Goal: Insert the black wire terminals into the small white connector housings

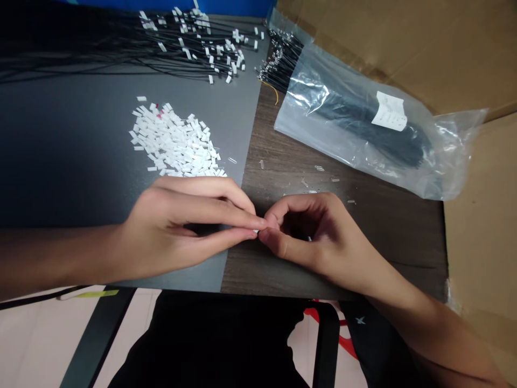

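The left hand is closed in a careful pinch, and its fingertips grasp a tiny white plastic connector housing, of which only a small end shows. The piece is so small that a pinch at the very tips seems to be the only secure way to hold it. The right hand is curled and meets the left hand at this same spot, with its thumb and first finger close on the piece, but I cannot tell if they hold a wire or something else there. Both hands are above the near edge of a grey mat and a dark wooden table. To the far left of the hands lies a loose pile of white housings, probably kept there to be easy for reaching. Farther away are black wires with white pieces at their ends, and on the far right is a clear plastic bag with a bundle of black wires inside.
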The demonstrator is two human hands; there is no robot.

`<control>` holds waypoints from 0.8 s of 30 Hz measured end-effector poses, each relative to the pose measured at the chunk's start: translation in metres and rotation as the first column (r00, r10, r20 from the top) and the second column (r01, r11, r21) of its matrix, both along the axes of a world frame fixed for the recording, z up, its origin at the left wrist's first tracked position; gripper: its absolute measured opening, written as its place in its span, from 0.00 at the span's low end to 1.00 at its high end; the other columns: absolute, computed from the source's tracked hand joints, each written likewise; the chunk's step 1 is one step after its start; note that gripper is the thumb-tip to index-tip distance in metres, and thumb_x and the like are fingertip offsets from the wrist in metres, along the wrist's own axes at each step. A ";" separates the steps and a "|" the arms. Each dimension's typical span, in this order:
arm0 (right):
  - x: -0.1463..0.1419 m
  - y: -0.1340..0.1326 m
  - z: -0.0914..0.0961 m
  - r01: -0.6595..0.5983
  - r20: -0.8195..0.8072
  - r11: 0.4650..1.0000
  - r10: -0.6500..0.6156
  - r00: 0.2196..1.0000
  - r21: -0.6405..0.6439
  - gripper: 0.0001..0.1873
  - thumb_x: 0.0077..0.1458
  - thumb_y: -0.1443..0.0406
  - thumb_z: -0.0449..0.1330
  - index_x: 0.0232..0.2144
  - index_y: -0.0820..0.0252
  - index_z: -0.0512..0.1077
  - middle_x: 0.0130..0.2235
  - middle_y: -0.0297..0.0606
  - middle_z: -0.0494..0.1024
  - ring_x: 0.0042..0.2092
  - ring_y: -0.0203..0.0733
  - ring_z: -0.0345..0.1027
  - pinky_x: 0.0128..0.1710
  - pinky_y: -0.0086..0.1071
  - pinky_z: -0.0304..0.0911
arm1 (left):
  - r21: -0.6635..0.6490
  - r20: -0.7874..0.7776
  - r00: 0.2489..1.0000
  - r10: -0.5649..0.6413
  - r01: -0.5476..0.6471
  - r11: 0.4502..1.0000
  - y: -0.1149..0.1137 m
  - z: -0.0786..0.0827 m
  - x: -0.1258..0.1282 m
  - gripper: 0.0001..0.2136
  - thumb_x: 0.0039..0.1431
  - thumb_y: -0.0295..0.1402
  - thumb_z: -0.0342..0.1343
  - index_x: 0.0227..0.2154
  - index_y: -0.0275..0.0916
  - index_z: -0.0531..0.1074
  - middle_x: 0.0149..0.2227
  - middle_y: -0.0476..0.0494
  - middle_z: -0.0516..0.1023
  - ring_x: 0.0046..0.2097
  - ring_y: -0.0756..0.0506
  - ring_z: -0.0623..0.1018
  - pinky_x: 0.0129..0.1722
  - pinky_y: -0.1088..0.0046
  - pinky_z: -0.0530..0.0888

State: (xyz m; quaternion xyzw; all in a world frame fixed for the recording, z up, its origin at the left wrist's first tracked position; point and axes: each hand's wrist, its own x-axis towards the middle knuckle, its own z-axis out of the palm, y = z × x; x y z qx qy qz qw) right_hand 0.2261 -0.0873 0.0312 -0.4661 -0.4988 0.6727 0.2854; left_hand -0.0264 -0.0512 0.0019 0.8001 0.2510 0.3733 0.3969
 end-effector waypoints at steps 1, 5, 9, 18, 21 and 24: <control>0.000 0.000 -0.001 -0.003 -0.012 1.000 0.002 1.000 -0.019 0.12 0.59 0.69 0.83 0.32 0.62 0.84 0.30 0.29 0.80 0.33 0.31 0.69 0.34 0.25 0.65 | -0.002 -0.005 1.000 0.020 -0.020 1.000 -0.002 0.001 0.000 0.15 0.71 0.23 0.75 0.50 0.54 0.95 0.44 0.49 0.94 0.40 0.46 0.90 0.42 0.73 0.86; 0.001 0.000 -0.003 0.003 -0.040 0.997 -0.006 0.999 -0.077 0.12 0.59 0.68 0.83 0.32 0.62 0.84 0.30 0.30 0.79 0.32 0.32 0.68 0.33 0.26 0.63 | -0.026 -0.017 0.999 0.041 -0.041 0.999 -0.006 0.004 -0.002 0.17 0.70 0.22 0.74 0.51 0.56 0.95 0.44 0.49 0.94 0.39 0.46 0.90 0.41 0.75 0.85; 0.000 -0.001 -0.003 0.001 -0.039 0.994 -0.005 0.999 -0.105 0.13 0.58 0.67 0.84 0.32 0.63 0.84 0.30 0.31 0.79 0.32 0.32 0.67 0.33 0.27 0.62 | -0.028 -0.021 0.999 0.033 -0.034 0.999 -0.006 0.006 -0.002 0.16 0.71 0.22 0.74 0.50 0.55 0.95 0.44 0.48 0.94 0.38 0.47 0.90 0.39 0.76 0.83; 0.002 0.001 -0.005 -0.019 -0.100 0.992 0.006 0.995 -0.128 0.09 0.60 0.68 0.84 0.34 0.62 0.88 0.33 0.32 0.84 0.35 0.33 0.71 0.38 0.27 0.65 | -0.035 0.005 1.000 0.016 -0.016 0.999 -0.004 -0.003 -0.002 0.13 0.69 0.25 0.76 0.44 0.55 0.94 0.42 0.50 0.94 0.37 0.47 0.90 0.40 0.77 0.83; 0.002 0.002 -0.006 -0.023 -0.105 0.993 0.010 0.994 -0.118 0.09 0.59 0.68 0.85 0.35 0.61 0.89 0.34 0.33 0.85 0.36 0.34 0.72 0.38 0.27 0.65 | -0.037 0.011 1.000 0.016 -0.016 0.999 -0.002 -0.004 -0.001 0.11 0.70 0.25 0.76 0.43 0.53 0.94 0.43 0.50 0.94 0.37 0.48 0.90 0.41 0.78 0.84; 0.001 0.002 -0.006 0.005 -0.107 0.995 -0.016 0.994 -0.102 0.09 0.60 0.67 0.85 0.35 0.60 0.89 0.34 0.32 0.85 0.35 0.33 0.72 0.36 0.26 0.65 | -0.058 0.032 0.999 0.025 -0.023 0.998 0.000 -0.003 0.001 0.13 0.70 0.24 0.76 0.46 0.53 0.94 0.43 0.49 0.95 0.39 0.47 0.91 0.42 0.76 0.85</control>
